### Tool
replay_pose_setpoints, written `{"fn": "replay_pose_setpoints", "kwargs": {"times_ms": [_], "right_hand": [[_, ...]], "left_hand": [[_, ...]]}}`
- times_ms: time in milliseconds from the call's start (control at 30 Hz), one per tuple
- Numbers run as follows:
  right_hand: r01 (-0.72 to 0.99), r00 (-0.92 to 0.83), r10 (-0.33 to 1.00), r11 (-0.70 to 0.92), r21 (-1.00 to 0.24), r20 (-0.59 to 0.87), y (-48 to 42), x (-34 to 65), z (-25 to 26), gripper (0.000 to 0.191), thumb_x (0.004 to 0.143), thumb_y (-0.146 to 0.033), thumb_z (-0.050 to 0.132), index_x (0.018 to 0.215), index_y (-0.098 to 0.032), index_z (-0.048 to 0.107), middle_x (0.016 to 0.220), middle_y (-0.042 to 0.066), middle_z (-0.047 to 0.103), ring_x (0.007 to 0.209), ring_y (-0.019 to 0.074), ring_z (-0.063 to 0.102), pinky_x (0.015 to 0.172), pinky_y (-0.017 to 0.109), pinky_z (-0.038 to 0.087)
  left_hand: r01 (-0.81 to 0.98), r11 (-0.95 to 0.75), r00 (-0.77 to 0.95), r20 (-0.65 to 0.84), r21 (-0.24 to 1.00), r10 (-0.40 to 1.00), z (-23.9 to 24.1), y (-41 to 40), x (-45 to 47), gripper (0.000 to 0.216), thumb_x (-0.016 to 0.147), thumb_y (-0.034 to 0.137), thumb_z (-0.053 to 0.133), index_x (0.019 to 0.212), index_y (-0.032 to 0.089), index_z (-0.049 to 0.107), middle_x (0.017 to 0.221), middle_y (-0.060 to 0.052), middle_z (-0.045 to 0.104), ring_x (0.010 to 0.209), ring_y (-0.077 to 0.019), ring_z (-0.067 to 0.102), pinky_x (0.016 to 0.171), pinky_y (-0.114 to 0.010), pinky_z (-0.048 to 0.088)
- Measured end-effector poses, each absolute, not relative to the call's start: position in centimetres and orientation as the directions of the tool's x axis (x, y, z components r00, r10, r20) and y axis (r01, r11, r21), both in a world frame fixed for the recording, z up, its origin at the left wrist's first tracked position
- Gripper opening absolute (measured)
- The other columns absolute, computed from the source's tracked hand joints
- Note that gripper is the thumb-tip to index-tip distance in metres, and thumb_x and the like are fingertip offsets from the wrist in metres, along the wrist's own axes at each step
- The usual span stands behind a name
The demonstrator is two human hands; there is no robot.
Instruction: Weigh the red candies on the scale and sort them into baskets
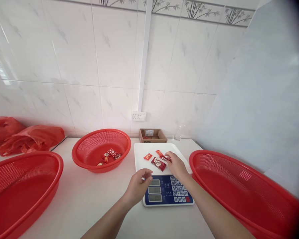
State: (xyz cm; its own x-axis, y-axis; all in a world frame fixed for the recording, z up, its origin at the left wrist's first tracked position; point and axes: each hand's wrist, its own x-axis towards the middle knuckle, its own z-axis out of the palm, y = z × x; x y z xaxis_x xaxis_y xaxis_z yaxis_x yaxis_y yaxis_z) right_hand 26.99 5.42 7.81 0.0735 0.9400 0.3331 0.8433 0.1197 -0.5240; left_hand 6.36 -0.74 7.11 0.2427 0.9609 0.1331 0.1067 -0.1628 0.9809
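Note:
A digital scale [168,190] with a white pan [143,152] stands on the table in front of me. On the pan lie a large dark red candy packet [158,164] and two small orange-red wrapped candies, one at the left [148,156] and one behind [159,153]. My right hand [175,162] is over the pan's right part, its fingertips pinching a small dark red wrapped candy [165,158]. At the front left edge of the pan, beside the display, my left hand [139,186] is half curled, thumb apart from the fingers, with nothing visible in it.
A round red basket [82,162] behind at left holds several candies [109,156]. Large red baskets stand at the left [52,186] and right [204,192]. Red plastic bags [35,137] lie far left. A cardboard box [153,135] and clear plastic object [178,132] sit by the wall.

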Motion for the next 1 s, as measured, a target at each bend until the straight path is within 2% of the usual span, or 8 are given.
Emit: {"fn": "replay_pose_setpoints", "kwargs": {"times_ms": [167,267,433,567,633,733,833,1000], "right_hand": [[0.714,-0.014,0.88,0.341,-0.611,0.474,3.8,25.7,9.2,0.023,0.077,-0.014,0.041,0.093,-0.021,0.055,0.098,0.004,0.06,0.091,0.0176,0.057,0.083,0.033,0.043],[0.683,-0.209,0.819,0.513,-0.519,0.534,1.7,23.9,9.9,0.02,0.082,-0.015,0.04,0.091,-0.023,0.056,0.093,0.004,0.062,0.091,0.0189,0.056,0.082,0.035,0.044],[0.618,-0.415,0.672,0.703,-0.351,0.614,-0.9,21.8,9.7,0.025,0.086,-0.013,0.036,0.089,-0.024,0.059,0.091,0.005,0.063,0.089,0.02,0.056,0.084,0.039,0.043],[0.595,-0.272,0.761,0.614,-0.519,0.589,-1.3,21.7,9.5,0.018,0.082,-0.016,0.042,0.093,-0.023,0.055,0.1,0.007,0.058,0.097,0.0216,0.053,0.085,0.039,0.043],[0.553,-0.161,0.855,0.492,-0.672,0.493,-1.2,21.9,9.5,0.014,0.082,-0.028,0.047,0.093,-0.022,0.052,0.1,0.007,0.058,0.091,0.0208,0.054,0.081,0.037,0.044],[0.438,-0.129,0.953,0.303,-0.846,0.274,-0.9,22.2,9.4,0.028,0.084,-0.049,0.043,0.082,-0.021,0.05,0.081,0.003,0.058,0.074,0.0173,0.054,0.068,0.031,0.046],[0.397,-0.184,0.971,0.217,-0.892,0.154,-0.9,22.2,9.2,0.041,0.084,-0.058,0.036,0.07,-0.021,0.047,0.065,-0.001,0.052,0.063,0.0157,0.052,0.059,0.028,0.043],[0.435,-0.141,0.968,0.248,-0.866,0.207,-1.5,21.9,9.4,0.042,0.082,-0.059,0.038,0.065,-0.022,0.045,0.058,-0.003,0.047,0.058,0.0146,0.047,0.057,0.028,0.04]], "left_hand": [[-0.008,-0.145,0.255,0.142,0.989,0.957,7.3,-0.7,6.5,0.033,0.077,0.04,0.057,0.105,0.022,0.056,0.085,-0.002,0.06,0.081,-0.017,0.056,0.07,-0.03,0.045],[-0.247,0.007,0.277,0.064,0.969,0.959,7.8,-0.7,6.6,0.048,0.076,0.048,0.058,0.115,0.022,0.048,0.087,-0.004,0.059,0.085,-0.0184,0.058,0.074,-0.034,0.047],[-0.447,0.107,0.305,0.039,0.888,0.951,8.7,-0.6,6.6,0.04,0.071,0.048,0.066,0.095,0.019,0.052,0.08,-0.001,0.059,0.071,-0.0128,0.058,0.071,-0.03,0.048],[-0.417,0.028,0.234,0.077,0.909,0.969,9.1,-0.6,6.4,0.043,0.067,0.046,0.07,0.095,0.02,0.049,0.077,0.003,0.059,0.069,-0.0105,0.056,0.072,-0.028,0.047],[-0.391,-0.012,0.223,0.107,0.92,0.969,9.1,-0.6,6.2,0.043,0.068,0.046,0.069,0.095,0.021,0.048,0.076,0.003,0.059,0.07,-0.0108,0.055,0.072,-0.028,0.047],[-0.355,-0.048,0.253,0.145,0.934,0.957,8.8,-0.7,6.2,0.04,0.07,0.045,0.068,0.094,0.021,0.047,0.076,0.002,0.059,0.072,-0.0116,0.054,0.071,-0.028,0.045],[-0.333,-0.045,0.313,0.155,0.942,0.937,8.6,-0.8,6.3,0.038,0.072,0.045,0.066,0.094,0.02,0.045,0.075,0.002,0.059,0.072,-0.0117,0.055,0.07,-0.028,0.045],[-0.215,0.021,0.38,0.064,0.976,0.923,8.3,-1.1,6.7,0.035,0.079,0.053,0.051,0.08,0.018,0.049,0.07,0.0,0.055,0.067,-0.0132,0.052,0.059,-0.027,0.046]]}}
